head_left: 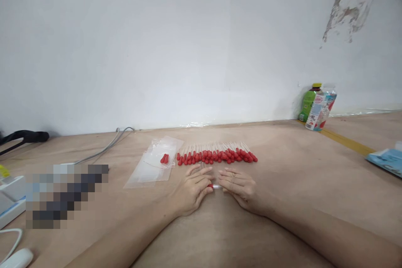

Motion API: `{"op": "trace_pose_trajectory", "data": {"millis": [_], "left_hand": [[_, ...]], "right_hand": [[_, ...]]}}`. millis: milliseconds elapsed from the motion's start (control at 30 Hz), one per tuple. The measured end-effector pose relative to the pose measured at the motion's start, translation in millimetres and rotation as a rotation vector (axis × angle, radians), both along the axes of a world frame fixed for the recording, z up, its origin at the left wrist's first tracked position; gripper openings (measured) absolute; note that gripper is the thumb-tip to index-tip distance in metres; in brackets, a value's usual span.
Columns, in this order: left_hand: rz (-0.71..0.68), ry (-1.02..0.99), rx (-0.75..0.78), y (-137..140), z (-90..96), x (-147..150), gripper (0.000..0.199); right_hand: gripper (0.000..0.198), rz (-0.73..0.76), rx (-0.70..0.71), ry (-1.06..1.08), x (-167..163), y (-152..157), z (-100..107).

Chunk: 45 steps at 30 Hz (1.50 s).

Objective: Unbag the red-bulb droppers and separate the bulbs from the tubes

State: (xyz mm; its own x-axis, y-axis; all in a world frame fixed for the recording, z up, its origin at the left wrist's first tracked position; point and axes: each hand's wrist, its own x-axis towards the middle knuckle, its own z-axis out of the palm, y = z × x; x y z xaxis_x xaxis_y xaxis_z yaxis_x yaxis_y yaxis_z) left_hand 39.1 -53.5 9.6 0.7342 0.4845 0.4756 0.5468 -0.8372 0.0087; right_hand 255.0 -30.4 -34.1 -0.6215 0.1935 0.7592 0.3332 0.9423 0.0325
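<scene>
Head view: red-ended tube (217, 186) lies btwn the hands, near side of row of red-bulbed tubes (216, 156); long axis runs left-right, red end left, clear part right. L hand (194, 189) pinches red end, R hand (241, 186) grips clear end w/ fingers tgthr. Both tips hidden by fingers; pixelated item (67, 197) at left, can't ID

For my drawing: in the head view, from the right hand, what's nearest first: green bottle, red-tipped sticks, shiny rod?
1. Shiny rod, at the right hand.
2. Red-tipped sticks, just beyond.
3. Green bottle, far right, by the wall.
</scene>
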Motion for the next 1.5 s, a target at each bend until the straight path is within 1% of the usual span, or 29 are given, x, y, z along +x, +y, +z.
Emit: {"op": "trace_pose_trajectory", "data": {"millis": [100, 167, 300, 367, 467, 500, 567, 667, 733, 833, 933, 1033, 1100, 1233, 1300, 1400, 1500], "left_hand": [[0.007, -0.040, 0.004, 1.6, -3.7, -6.7, 0.020], [0.072, -0.118, -0.006, 5.4, -4.4, -15.0, 0.021], [0.324, -0.400, -0.002, 22.5, 3.2, -37.1, 0.022], [0.470, -0.480, -0.003, 34.8, 10.6, -50.0, 0.023], [0.707, -0.492, -0.035, 53.8, 21.4, -72.9, 0.028], [0.757, -0.499, -0.044, 59.3, 24.0, -81.1, 0.030], [0.824, -0.508, -0.062, 67.9, 26.7, -96.3, 0.033], [0.889, -0.510, -0.084, 74.1, 24.5, -112.3, 0.037], [0.934, -0.495, -0.103, 75.0, 20.0, -117.6, 0.037], [0.994, -0.447, -0.150, 74.5, 12.5, -120.5, 0.030], [1.007, -0.387, -0.201, 74.0, 8.2, -121.3, 0.027], [1.002, -0.352, -0.192, 73.0, 8.1, -120.8, 0.030], [1.009, -0.346, -0.140, 71.4, 9.3, -118.4, 0.031], [1.019, -0.341, 0.003, 63.8, 9.9, -103.9, 0.029], [0.971, -0.317, 0.088, 57.5, 8.4, -91.0, 0.026], [0.816, -0.254, 0.193, 47.0, 5.5, -67.0, 0.020], [0.670, -0.199, 0.210, 40.7, 4.6, -43.6, 0.017]], "right_hand": [[0.038, 0.004, 0.001, 0.009, 4.1, -0.9, 1.4], [0.035, -0.034, -0.028, 0.050, 8.4, -1.4, 4.4], [0.028, -0.270, -0.172, 0.105, 11.7, -3.1, 10.2], [0.029, -0.332, -0.251, 0.073, 7.5, -4.7, 11.4], [0.033, -0.327, -0.344, 0.079, -3.9, -6.4, 11.4], [0.033, -0.322, -0.363, 0.098, -8.1, -6.3, 11.1], [0.028, -0.313, -0.384, 0.129, -16.2, -5.1, 10.6], [0.018, -0.306, -0.375, 0.127, -27.8, -1.1, 10.9], [0.016, -0.306, -0.340, 0.091, -35.4, 1.8, 12.0], [0.016, -0.328, -0.306, 0.051, -45.7, 5.1, 13.2], [0.014, -0.355, -0.321, 0.037, -51.7, 6.3, 13.8], [0.010, -0.337, -0.340, 0.013, -52.9, 4.8, 15.5], [0.010, -0.310, -0.347, 0.006, -52.4, 2.3, 17.6], [0.021, -0.289, -0.370, -0.018, -51.6, -2.7, 21.5], [0.027, -0.292, -0.384, -0.039, -51.4, -4.3, 22.9], [0.037, -0.299, -0.395, -0.055, -50.3, -6.1, 25.2], [0.037, -0.304, -0.393, -0.037, -46.8, -8.2, 26.7]]}}
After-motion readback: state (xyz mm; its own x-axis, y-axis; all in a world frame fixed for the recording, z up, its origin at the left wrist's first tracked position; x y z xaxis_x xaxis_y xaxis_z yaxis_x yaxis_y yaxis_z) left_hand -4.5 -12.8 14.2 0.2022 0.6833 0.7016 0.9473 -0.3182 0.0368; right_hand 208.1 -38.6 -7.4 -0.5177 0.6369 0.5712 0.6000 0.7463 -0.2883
